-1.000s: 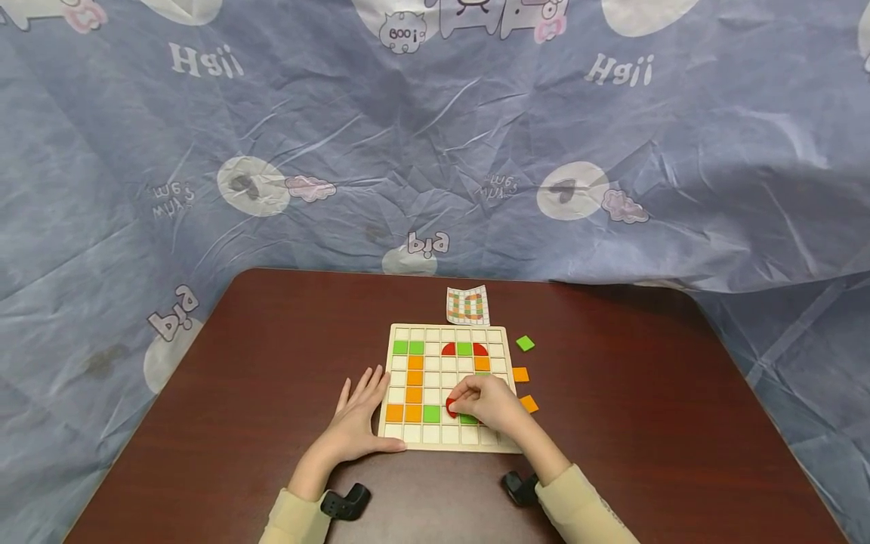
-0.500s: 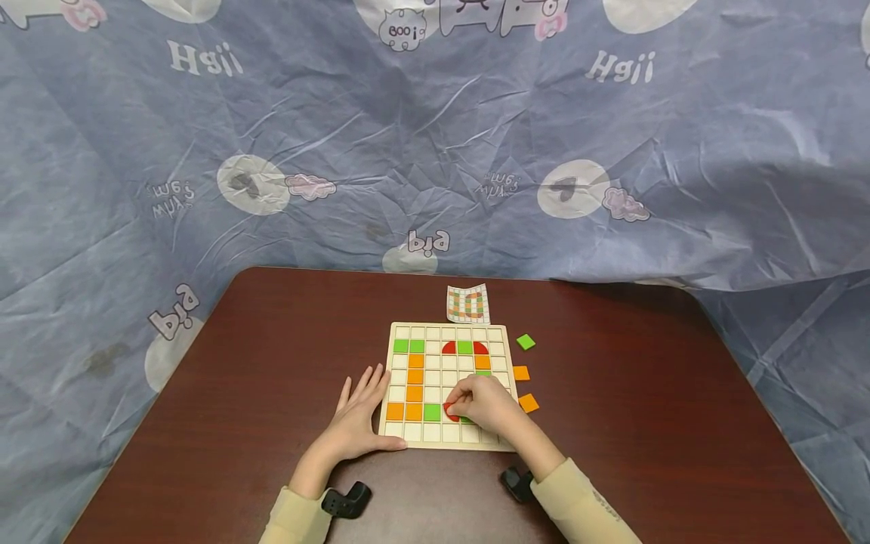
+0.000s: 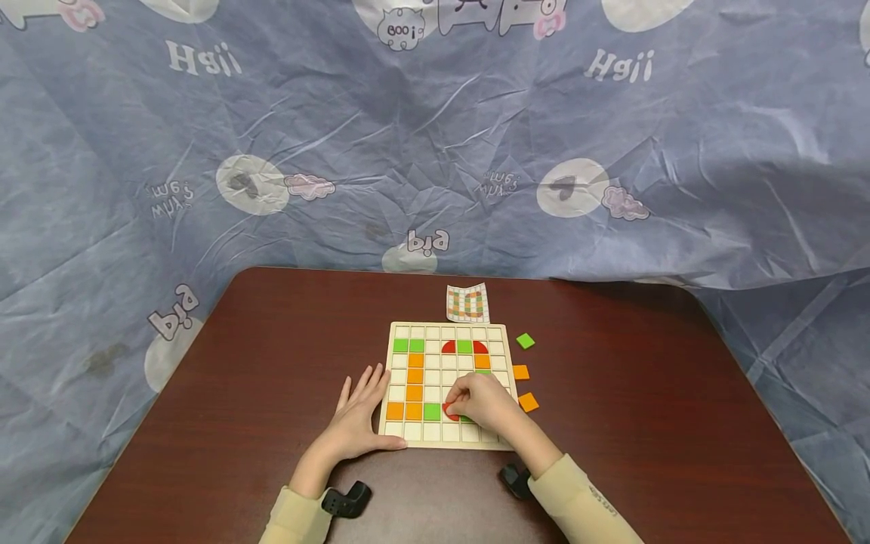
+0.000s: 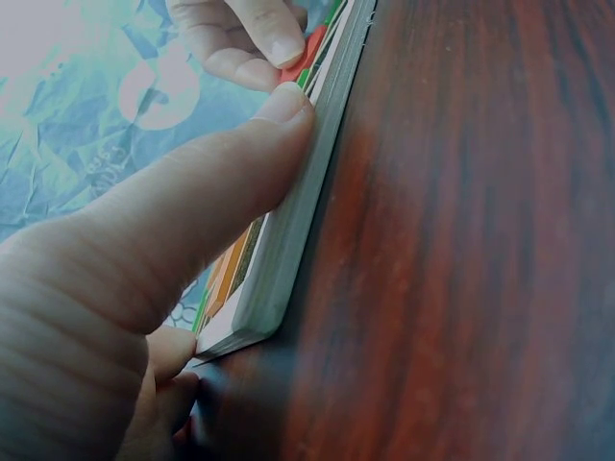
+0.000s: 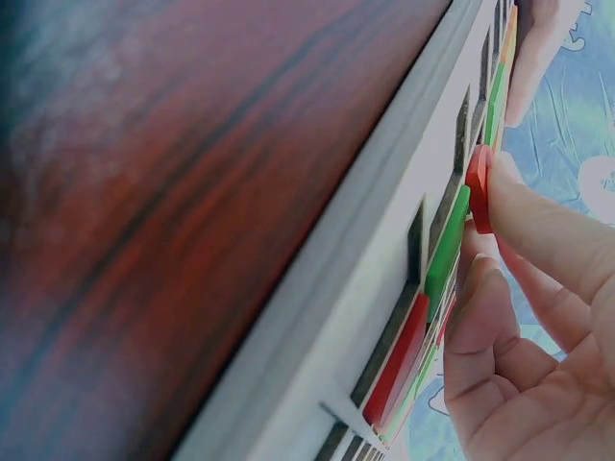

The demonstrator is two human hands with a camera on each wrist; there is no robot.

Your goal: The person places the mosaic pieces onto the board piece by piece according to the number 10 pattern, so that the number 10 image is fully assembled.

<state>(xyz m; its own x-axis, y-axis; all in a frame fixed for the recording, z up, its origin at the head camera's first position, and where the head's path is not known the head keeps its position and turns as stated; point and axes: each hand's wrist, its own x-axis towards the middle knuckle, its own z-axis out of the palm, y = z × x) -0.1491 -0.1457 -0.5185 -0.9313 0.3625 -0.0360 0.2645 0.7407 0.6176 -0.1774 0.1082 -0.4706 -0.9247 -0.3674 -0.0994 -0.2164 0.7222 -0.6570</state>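
A pale gridded board (image 3: 431,432) with orange, green and red tiles lies on the table. My right hand (image 3: 485,402) pinches a red tile with a rounded side (image 5: 479,187) between thumb and fingers. That tile sits at a cell in the second row from the front, between a green tile (image 3: 431,412) and another green tile (image 5: 447,250) partly under the hand. Whether it lies flat in its cell I cannot tell. My left hand (image 3: 355,425) rests against the board's left side with fingers spread, its thumb (image 4: 231,178) on the front edge.
Beyond the board lies a small printed pattern card (image 3: 467,304). Right of the board are a loose green tile (image 3: 526,341), an orange tile (image 3: 520,372) and another orange tile (image 3: 528,403). A patterned cloth (image 3: 435,151) hangs behind the dark table (image 3: 646,393).
The red tile has turned in my right hand's fingers and shifted slightly toward the front, over its cell. My left hand has stayed in place.
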